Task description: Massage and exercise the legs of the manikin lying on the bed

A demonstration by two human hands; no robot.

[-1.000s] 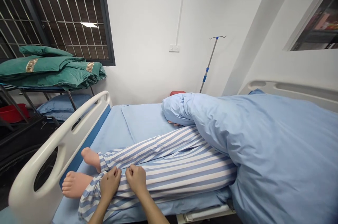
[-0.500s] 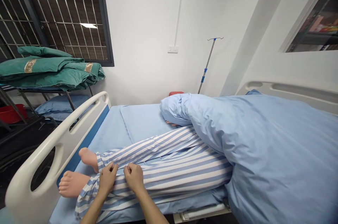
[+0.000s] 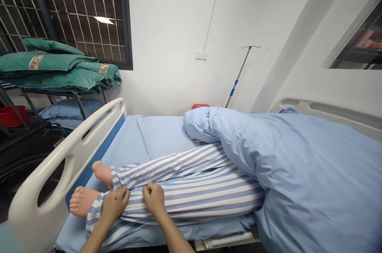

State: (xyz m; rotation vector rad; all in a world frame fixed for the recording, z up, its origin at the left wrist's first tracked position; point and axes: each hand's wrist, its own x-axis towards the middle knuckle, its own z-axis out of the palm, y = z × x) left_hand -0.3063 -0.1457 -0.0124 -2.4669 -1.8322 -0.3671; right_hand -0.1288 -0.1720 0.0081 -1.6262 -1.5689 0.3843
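Note:
Both my hands are closed into fists over the lower leg of a manikin-like figure lying on the bed. My left hand [image 3: 115, 202] rests on the striped trousers [image 3: 205, 193] near the ankle, knuckles turned up. Further up the same leg, my right hand [image 3: 154, 197] touches or hovers just over the cloth; contact is hard to tell. No object shows in either fist. The figure's bare near foot [image 3: 83, 201] and far foot [image 3: 102, 173] point toward the footboard. A light blue quilt [image 3: 301, 165] covers the figure above the thighs.
The white footboard [image 3: 44, 189] stands at the left, the headboard [image 3: 328, 106] at the right. Behind the bed are an IV pole [image 3: 239, 76] and a wall socket [image 3: 201, 55]. Folded green bedding [image 3: 59, 70] lies on a rack by the barred window.
My left fist has lowered and moved left toward the ankle, its back now turned up. My right fist has shifted only slightly. The camera view has turned a little.

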